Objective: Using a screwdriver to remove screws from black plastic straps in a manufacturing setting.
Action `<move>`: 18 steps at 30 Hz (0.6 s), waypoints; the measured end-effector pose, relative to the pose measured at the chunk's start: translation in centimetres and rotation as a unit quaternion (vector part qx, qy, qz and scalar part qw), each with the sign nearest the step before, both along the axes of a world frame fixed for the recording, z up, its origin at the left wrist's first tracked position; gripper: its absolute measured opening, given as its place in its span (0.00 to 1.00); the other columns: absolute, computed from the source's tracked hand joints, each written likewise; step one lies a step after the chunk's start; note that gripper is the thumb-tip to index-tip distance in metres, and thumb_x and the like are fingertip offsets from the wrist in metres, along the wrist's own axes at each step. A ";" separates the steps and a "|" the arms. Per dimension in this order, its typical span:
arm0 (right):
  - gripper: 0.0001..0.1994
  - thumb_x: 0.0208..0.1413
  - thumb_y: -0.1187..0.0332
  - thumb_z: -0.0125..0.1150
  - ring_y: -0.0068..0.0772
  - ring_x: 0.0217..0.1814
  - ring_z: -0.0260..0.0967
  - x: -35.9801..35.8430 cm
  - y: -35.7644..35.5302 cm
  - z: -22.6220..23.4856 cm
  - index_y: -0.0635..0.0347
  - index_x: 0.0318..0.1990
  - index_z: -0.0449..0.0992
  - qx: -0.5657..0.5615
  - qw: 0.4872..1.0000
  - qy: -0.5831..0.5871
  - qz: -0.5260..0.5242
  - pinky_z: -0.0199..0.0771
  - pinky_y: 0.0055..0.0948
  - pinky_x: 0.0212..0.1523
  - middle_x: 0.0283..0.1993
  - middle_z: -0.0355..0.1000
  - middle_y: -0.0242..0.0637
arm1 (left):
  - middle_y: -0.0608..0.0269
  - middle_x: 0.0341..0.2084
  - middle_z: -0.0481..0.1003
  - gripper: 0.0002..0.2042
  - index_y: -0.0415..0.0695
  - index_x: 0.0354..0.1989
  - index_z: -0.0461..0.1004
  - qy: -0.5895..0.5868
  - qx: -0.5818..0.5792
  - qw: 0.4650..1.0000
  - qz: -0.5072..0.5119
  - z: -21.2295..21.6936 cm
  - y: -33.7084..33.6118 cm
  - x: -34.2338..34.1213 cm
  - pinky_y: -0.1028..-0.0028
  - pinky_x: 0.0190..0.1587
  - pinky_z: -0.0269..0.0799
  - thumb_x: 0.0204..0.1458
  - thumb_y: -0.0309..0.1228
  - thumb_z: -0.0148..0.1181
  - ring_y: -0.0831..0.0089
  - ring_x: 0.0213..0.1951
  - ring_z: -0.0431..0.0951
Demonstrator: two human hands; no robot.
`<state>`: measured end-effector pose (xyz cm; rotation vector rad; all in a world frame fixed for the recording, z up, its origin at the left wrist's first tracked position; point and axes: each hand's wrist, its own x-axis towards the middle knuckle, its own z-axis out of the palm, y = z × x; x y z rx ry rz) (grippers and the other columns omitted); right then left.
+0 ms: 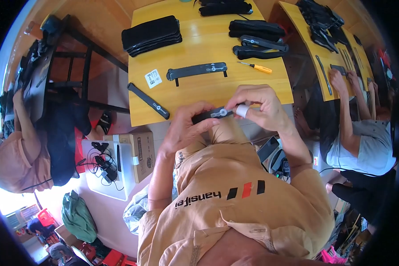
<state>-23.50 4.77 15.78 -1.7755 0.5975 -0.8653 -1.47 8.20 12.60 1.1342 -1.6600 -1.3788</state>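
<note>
So, black strap handle (208, 115) held mid-frame by both hands.
Long axis runs left-right: left hand (184, 128) clamped on its left end, right hand (259, 106) fingers pinched together at its white-taped right end.

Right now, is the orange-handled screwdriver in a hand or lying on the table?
Lying on the table. The screwdriver rests flat on the wooden table, beyond both hands; the left hand and right hand hold a black strap.
</note>
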 end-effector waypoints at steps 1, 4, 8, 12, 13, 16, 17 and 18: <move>0.09 0.45 0.83 0.52 0.18 0.24 0.67 -0.5 0.0 -0.5 0.66 0.34 0.75 0.056 0.997 0.034 -0.043 0.64 0.15 0.25 0.28 0.72 0.32 | 0.67 0.27 0.71 0.12 0.36 0.39 0.70 0.030 0.143 0.989 -0.031 -0.9 0.0 0.5 0.78 0.39 0.66 0.48 0.29 0.58 0.80 0.32 0.70; 0.08 0.48 0.81 0.54 0.16 0.25 0.69 -1.5 -0.1 -3.2 0.66 0.36 0.74 0.197 0.973 0.029 -0.113 0.68 0.13 0.24 0.28 0.73 0.32 | 0.72 0.21 0.69 0.08 0.36 0.32 0.72 0.062 0.141 0.988 -0.002 -2.2 0.2 2.1 0.84 0.28 0.61 0.49 0.29 0.58 0.87 0.26 0.65; 0.07 0.47 0.79 0.57 0.22 0.25 0.72 -2.3 -1.1 -5.8 0.67 0.36 0.74 0.276 0.941 0.085 -0.178 0.73 0.17 0.25 0.27 0.73 0.37 | 0.71 0.21 0.70 0.07 0.36 0.32 0.72 0.009 0.130 0.991 -0.024 -4.6 -0.2 4.5 0.84 0.29 0.62 0.50 0.27 0.57 0.86 0.27 0.66; 0.07 0.47 0.76 0.58 0.24 0.25 0.73 -2.3 -2.0 -8.3 0.67 0.36 0.74 0.331 0.921 0.025 -0.203 0.75 0.19 0.27 0.27 0.73 0.36 | 0.69 0.21 0.71 0.06 0.36 0.33 0.73 0.045 0.147 0.985 0.074 -6.0 -0.7 5.2 0.82 0.29 0.66 0.50 0.26 0.55 0.84 0.26 0.69; 0.07 0.48 0.75 0.58 0.25 0.25 0.73 -2.1 -2.2 -8.8 0.67 0.36 0.74 0.351 0.913 -0.011 -0.209 0.75 0.19 0.28 0.27 0.73 0.36 | 0.68 0.21 0.71 0.05 0.36 0.33 0.73 0.042 0.144 0.983 0.106 -6.3 -1.1 5.2 0.82 0.29 0.67 0.50 0.25 0.55 0.83 0.25 0.70; 0.08 0.48 0.74 0.57 0.25 0.28 0.74 -2.3 -2.6 -10.0 0.66 0.37 0.74 0.374 0.906 -0.051 -0.190 0.76 0.21 0.30 0.28 0.72 0.36 | 0.67 0.21 0.72 0.05 0.36 0.34 0.73 0.022 0.152 0.974 0.167 -6.4 -2.1 5.2 0.82 0.27 0.68 0.50 0.24 0.55 0.82 0.24 0.71; 0.08 0.48 0.74 0.57 0.25 0.28 0.74 -2.2 -2.8 -10.2 0.66 0.37 0.74 0.375 0.905 -0.051 -0.192 0.76 0.21 0.30 0.28 0.72 0.36 | 0.67 0.21 0.72 0.05 0.36 0.34 0.73 0.022 0.153 0.974 0.166 -6.5 -2.4 5.3 0.82 0.27 0.68 0.50 0.24 0.55 0.82 0.24 0.71; 0.08 0.48 0.74 0.57 0.23 0.29 0.73 -2.1 -3.0 -10.4 0.66 0.37 0.74 0.374 0.904 -0.042 -0.204 0.75 0.20 0.30 0.28 0.72 0.36 | 0.67 0.21 0.72 0.05 0.36 0.34 0.73 0.047 0.159 0.969 0.185 -6.6 -2.6 5.4 0.83 0.26 0.68 0.50 0.23 0.55 0.83 0.24 0.71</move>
